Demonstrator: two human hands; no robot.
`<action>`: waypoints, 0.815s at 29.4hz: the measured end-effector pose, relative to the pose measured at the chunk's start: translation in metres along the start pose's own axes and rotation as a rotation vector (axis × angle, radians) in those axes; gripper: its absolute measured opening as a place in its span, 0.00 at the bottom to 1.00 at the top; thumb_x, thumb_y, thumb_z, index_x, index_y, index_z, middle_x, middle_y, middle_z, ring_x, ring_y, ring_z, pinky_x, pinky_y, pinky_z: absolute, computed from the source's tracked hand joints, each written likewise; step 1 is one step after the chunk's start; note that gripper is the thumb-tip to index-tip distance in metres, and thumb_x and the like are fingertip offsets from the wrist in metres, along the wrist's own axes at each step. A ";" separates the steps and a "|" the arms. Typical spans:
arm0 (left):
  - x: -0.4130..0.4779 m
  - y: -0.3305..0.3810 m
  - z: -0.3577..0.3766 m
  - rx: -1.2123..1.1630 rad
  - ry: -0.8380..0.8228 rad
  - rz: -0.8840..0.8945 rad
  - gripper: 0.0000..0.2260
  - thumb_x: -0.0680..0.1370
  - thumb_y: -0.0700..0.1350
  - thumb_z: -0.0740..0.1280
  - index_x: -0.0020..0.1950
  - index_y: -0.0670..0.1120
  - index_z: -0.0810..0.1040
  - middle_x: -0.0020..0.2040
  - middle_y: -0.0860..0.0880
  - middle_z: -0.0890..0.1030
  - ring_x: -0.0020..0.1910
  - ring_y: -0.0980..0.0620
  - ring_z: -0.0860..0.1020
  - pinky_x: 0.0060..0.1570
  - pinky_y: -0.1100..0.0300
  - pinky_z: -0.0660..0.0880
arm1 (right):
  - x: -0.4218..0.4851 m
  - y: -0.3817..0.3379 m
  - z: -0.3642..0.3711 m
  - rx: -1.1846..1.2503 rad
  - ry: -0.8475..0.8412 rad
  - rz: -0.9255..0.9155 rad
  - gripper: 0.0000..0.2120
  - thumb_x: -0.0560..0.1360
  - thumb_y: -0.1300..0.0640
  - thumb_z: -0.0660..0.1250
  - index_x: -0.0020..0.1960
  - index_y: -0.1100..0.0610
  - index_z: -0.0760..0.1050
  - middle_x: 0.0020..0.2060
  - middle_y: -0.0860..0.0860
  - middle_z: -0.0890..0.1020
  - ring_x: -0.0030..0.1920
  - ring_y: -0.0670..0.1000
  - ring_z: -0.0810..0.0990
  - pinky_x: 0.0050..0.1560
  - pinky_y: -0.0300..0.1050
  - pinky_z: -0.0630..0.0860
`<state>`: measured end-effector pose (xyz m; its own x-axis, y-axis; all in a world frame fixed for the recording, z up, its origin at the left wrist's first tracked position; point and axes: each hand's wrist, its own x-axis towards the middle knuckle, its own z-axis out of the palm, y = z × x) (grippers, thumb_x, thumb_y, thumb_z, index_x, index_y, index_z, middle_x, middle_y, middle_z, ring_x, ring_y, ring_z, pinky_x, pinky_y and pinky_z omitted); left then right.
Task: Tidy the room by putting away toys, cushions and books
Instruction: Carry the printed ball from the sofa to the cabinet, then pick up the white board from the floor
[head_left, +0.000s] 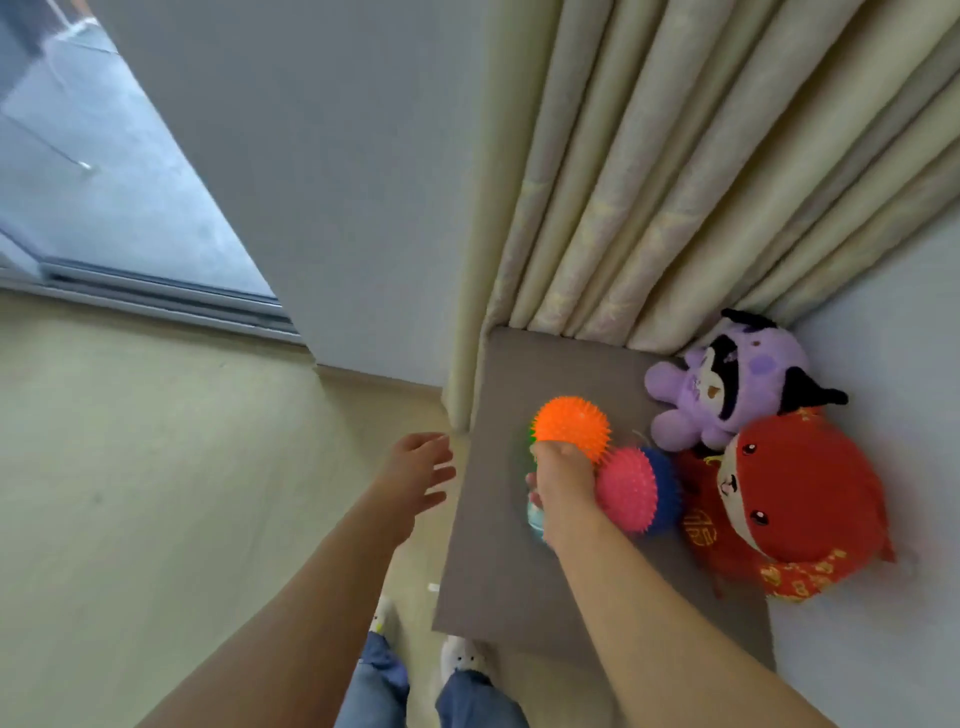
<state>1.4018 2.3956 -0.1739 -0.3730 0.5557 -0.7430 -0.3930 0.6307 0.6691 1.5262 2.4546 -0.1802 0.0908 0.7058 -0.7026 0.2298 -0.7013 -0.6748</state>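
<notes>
Several squashy, probably light spiky balls (571, 423) crowd the curled right hand (563, 480) above the grey pad (498, 571), best cupped underneath; left hand (415, 475) spread, empty.

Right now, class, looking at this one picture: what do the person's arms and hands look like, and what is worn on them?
The left forearm and right forearm are bare to the picture's edge: no sleeves show. The left hand and right hand wear no gloves; no watch or bracelet shows at either wrist.
</notes>
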 end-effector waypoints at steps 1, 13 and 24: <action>-0.004 0.001 -0.009 -0.027 0.031 0.004 0.07 0.80 0.45 0.61 0.57 0.46 0.73 0.49 0.48 0.77 0.51 0.48 0.77 0.51 0.53 0.72 | -0.003 0.001 0.008 0.016 -0.032 -0.005 0.08 0.75 0.60 0.61 0.36 0.54 0.68 0.33 0.52 0.72 0.38 0.54 0.72 0.34 0.44 0.65; -0.108 -0.032 -0.259 -0.545 0.544 0.136 0.07 0.80 0.44 0.61 0.56 0.46 0.75 0.47 0.48 0.78 0.48 0.48 0.78 0.52 0.53 0.72 | -0.172 0.026 0.221 -0.414 -0.613 -0.107 0.07 0.77 0.60 0.58 0.40 0.55 0.69 0.40 0.52 0.73 0.40 0.51 0.72 0.38 0.43 0.68; -0.227 -0.133 -0.509 -0.732 0.869 0.105 0.04 0.80 0.45 0.61 0.46 0.49 0.74 0.47 0.48 0.77 0.48 0.48 0.77 0.51 0.54 0.71 | -0.380 0.151 0.412 -0.615 -0.939 -0.050 0.05 0.77 0.60 0.59 0.43 0.56 0.71 0.46 0.54 0.76 0.46 0.54 0.76 0.41 0.44 0.71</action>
<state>1.1108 1.9098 -0.0860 -0.7768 -0.1554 -0.6102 -0.6148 -0.0220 0.7883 1.1272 2.0394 -0.1084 -0.6384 0.1947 -0.7447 0.6754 -0.3224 -0.6633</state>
